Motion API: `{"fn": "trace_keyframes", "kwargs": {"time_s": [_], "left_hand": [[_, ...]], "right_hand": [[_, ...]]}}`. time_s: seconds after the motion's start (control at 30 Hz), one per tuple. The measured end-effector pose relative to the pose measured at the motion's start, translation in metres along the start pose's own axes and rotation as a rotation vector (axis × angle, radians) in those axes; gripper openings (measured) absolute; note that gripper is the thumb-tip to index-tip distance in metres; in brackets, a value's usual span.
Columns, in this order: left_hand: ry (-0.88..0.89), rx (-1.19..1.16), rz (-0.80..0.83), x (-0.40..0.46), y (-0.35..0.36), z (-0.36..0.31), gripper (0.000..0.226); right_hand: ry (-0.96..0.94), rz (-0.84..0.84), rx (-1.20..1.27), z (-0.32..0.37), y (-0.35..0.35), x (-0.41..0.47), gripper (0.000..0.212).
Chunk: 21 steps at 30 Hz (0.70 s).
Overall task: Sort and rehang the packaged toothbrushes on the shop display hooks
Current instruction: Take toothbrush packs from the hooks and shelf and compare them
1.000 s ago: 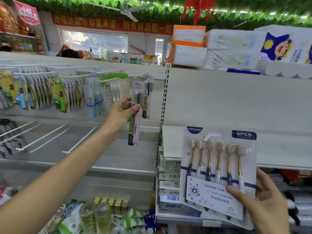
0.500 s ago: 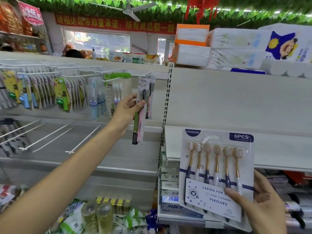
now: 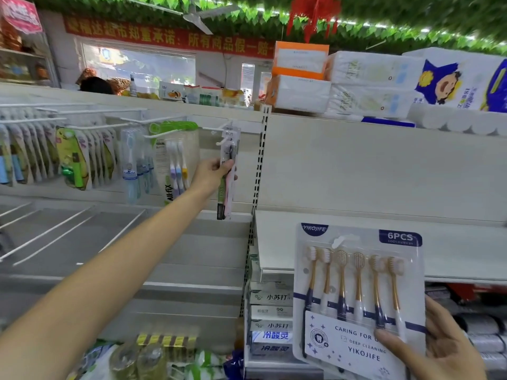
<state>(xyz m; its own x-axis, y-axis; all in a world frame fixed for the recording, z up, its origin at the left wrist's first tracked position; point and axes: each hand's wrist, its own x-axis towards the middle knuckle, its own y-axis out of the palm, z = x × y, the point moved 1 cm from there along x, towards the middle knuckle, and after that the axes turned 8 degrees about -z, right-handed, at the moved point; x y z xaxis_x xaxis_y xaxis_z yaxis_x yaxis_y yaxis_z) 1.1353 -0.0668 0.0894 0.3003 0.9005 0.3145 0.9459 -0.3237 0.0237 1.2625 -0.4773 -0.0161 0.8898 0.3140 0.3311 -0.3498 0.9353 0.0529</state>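
Note:
My left hand (image 3: 210, 174) reaches up to the rightmost display hook (image 3: 219, 129) and grips a narrow green and pink toothbrush pack (image 3: 227, 187) at its middle. The pack's top is up at the hook beside another pack of the same kind; whether it sits on the hook I cannot tell. My right hand (image 3: 444, 349) holds a wide six-piece pack of gold and navy toothbrushes (image 3: 354, 294) by its lower right corner, upright, low at the right in front of the white shelf (image 3: 384, 242).
Other toothbrush packs (image 3: 175, 163) hang on the upper hooks to the left. Bare white hooks (image 3: 68, 231) jut out in the row below. Toothpaste boxes (image 3: 270, 311) are stacked under the shelf. Tissue packs (image 3: 365, 83) line the top shelf.
My left hand has lifted the narrow pack up and to the right, closer to the rightmost hook. The six-piece pack has stayed in my right hand, low at the right.

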Motion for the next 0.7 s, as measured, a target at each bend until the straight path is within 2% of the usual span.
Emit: {"fn": "trace_keyframes", "kwargs": {"time_s": [0.2,0.37,0.6,0.7], "left_hand": [[-0.097,-0.050,-0.033,0.040,0.012,0.021,0.022],[-0.095,0.005,-0.079,0.054,0.017,0.028,0.024],[-0.165,0.031,-0.144,0.062,0.018,0.052,0.041],[-0.147,0.066,-0.167,0.044,0.015,0.066,0.044]], "right_hand": [[0.052,-0.035,-0.035,-0.003,-0.003,0.006,0.071],[0.074,-0.036,-0.001,-0.002,0.002,0.010,0.070],[0.047,-0.026,0.036,0.008,0.007,0.004,0.087],[0.069,0.015,0.056,0.015,0.006,-0.002,0.077]]}}
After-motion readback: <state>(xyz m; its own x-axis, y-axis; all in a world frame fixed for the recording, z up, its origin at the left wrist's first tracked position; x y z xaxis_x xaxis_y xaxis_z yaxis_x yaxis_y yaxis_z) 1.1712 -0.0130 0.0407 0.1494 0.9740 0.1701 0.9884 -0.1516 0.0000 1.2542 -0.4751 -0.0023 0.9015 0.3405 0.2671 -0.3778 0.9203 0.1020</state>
